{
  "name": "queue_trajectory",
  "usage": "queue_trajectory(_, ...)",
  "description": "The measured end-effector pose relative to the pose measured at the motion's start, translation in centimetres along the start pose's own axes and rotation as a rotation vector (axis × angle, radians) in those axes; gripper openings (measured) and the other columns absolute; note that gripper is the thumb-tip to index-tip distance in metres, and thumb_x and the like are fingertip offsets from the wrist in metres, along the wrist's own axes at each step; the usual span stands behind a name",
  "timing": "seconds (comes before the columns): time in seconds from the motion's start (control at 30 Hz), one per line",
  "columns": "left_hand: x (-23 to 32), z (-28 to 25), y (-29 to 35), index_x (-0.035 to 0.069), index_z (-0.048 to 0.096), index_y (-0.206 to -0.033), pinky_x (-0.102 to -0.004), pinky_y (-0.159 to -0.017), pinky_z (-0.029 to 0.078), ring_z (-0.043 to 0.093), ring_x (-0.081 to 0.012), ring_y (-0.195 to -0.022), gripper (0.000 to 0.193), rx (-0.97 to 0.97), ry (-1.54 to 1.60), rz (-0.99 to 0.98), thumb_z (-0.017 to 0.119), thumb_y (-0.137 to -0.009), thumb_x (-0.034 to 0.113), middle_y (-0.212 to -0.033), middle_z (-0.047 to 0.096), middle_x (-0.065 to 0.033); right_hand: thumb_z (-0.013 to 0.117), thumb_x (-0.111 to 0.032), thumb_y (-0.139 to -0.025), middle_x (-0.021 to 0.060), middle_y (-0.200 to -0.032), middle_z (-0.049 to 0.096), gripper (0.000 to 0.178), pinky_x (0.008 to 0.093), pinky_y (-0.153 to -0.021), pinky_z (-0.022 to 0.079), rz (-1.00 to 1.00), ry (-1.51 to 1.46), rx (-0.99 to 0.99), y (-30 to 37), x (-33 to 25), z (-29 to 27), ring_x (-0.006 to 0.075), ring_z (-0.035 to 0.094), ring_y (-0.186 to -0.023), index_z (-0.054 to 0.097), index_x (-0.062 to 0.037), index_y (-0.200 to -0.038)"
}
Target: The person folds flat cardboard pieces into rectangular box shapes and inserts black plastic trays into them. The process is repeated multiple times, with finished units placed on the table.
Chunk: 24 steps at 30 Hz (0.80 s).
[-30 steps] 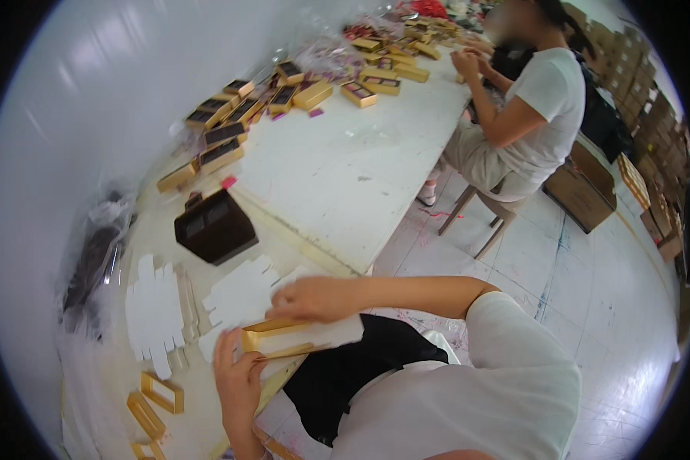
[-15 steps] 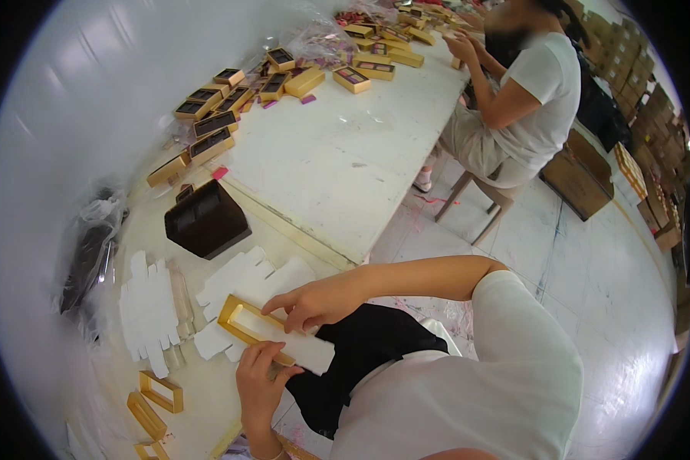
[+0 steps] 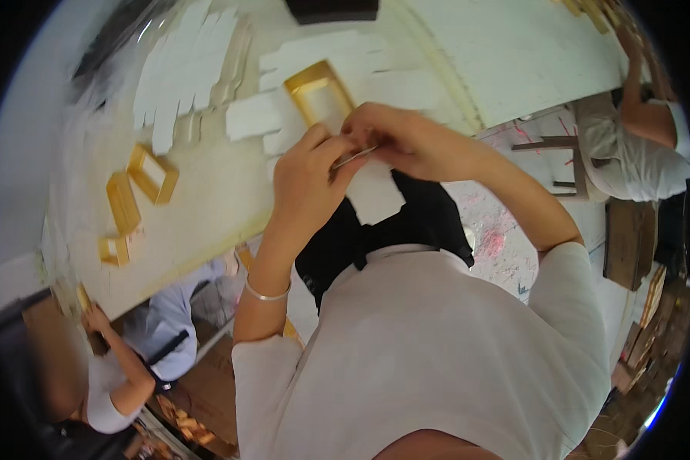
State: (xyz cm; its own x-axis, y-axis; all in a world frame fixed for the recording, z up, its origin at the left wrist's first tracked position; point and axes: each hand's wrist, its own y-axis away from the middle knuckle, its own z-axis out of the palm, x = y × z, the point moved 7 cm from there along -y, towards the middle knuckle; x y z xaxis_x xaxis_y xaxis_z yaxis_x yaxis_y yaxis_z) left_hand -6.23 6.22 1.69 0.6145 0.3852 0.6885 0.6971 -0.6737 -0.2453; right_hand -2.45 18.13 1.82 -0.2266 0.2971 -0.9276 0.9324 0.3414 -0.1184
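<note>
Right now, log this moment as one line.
Left hand: gripping gold frame, near end | right hand: same end, grip unclear | white strip: body side of hands | white card blanks: on table

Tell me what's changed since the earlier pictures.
The right hand has moved from the long side of the gold frame to its near end, meeting the left hand there. The view has swung too. Three loose gold frames and the white sheets stayed put.

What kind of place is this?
It's probably a small packing workshop, where people put boxes together by hand. Gold frames and white cards lie on a big table, and another person sits beside it.
</note>
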Motion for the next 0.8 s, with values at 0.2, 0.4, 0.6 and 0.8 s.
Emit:
queue_trajectory(0.2,-0.4,0.3,-0.4,0.0,0.063,-0.078,-0.0255,-0.053,0.044,0.055,-0.0151,-0.058,0.013,-0.012,0.057,-0.001,0.074,-0.074,0.006,-0.073,0.05,-0.0047,0.062,0.009,-0.064,0.014,-0.14,0.044,0.057,0.0381,-0.083,0.044,-0.29,0.605,0.038,3.5,-2.8,0.6,0.0305,0.055,-0.103,0.054,-0.0048,-0.118)
queue_trajectory(0.4,-0.9,-0.6,-0.7,0.002,0.059,-0.096,-0.0262,-0.062,0.046,0.058,-0.0158,-0.07,0.023,-0.221,0.311,-0.114,0.071,-0.082,0.016,-0.085,0.056,-0.0065,0.069,0.003,-0.067,0.0089,-0.108,0.061,0.043,0.0394,-0.084,0.041,-0.357,0.663,0.265,3.1,-2.3,0.8,0.0264,0.056,-0.094,0.061,-0.0047,-0.109)
queue_trajectory(0.6,-0.8,-1.0,-0.4,0.004,0.041,-0.122,-0.0298,-0.069,0.048,0.058,-0.0204,-0.081,0.042,-0.228,0.301,-0.109,0.061,-0.092,0.026,-0.105,0.059,-0.0113,0.062,0.0,-0.086,0.0093,-0.088,0.059,0.032,0.0317,-0.062,0.046,0.096,-0.077,0.317,0.0,0.5,-0.3,0.0243,0.055,-0.075,0.049,-0.0076,-0.114)
queue_trajectory(0.8,-1.3,-0.7,0.0,0.006,0.032,-0.124,-0.0315,-0.064,0.05,0.061,-0.0219,-0.068,0.045,-0.048,0.384,0.001,0.06,-0.091,0.015,-0.122,0.053,-0.0115,0.064,0.001,-0.079,0.0154,-0.123,0.046,0.039,0.0343,-0.069,0.05,-0.229,0.674,0.415,1.0,-1.9,0.4,0.026,0.058,-0.077,0.053,-0.0083,-0.115)
